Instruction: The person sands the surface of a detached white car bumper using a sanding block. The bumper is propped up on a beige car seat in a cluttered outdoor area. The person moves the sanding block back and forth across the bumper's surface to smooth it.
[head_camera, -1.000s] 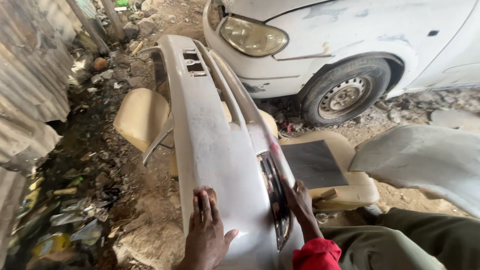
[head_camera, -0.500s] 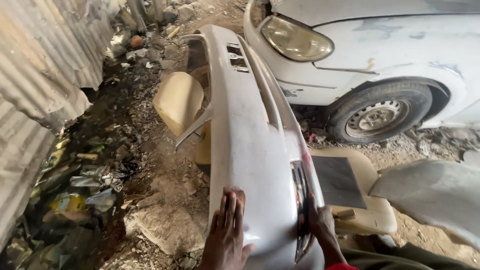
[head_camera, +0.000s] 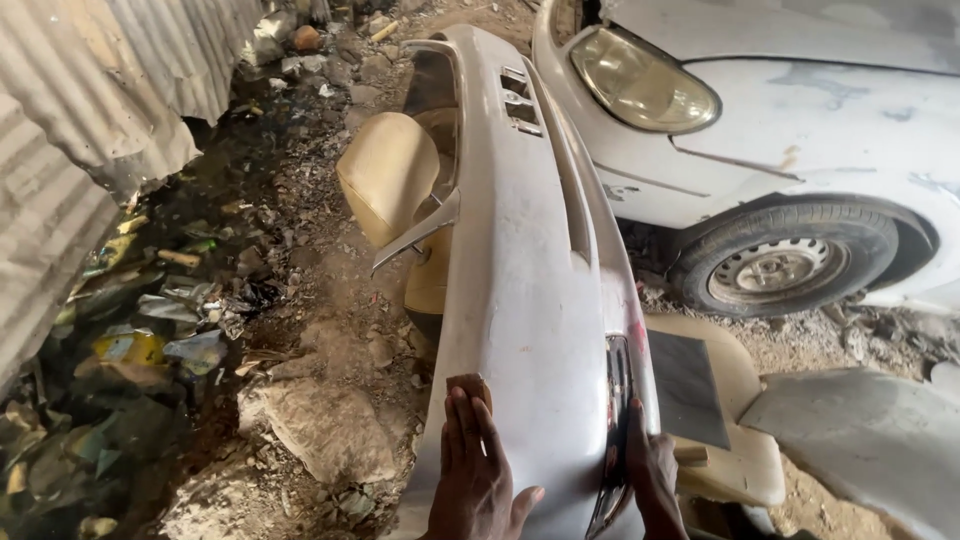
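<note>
The left hand lies flat, fingers together and stretched forward, pressing a small brown sanding block against the grey face of a car bumper. The right hand is curled over the bumper's right edge beside the dark grille opening, clamped on it to steady the panel. The two hands sit apart, one on each side of the bumper's near end.

The bumper runs away from the person, propped on tan car seats, and ends close to the headlight of a pale car whose front wheel stands just to the right. A loose grey panel lies at lower right. On the left, rubbish and stones cover the dirt ground beside a corrugated metal wall.

To sand well here, I would judge it best to keep the palm flat so the block meets the curve evenly, work in long strokes along the bumper's length, and hold the right-hand grip firm, since the seats look like a springy, unsteady support
</note>
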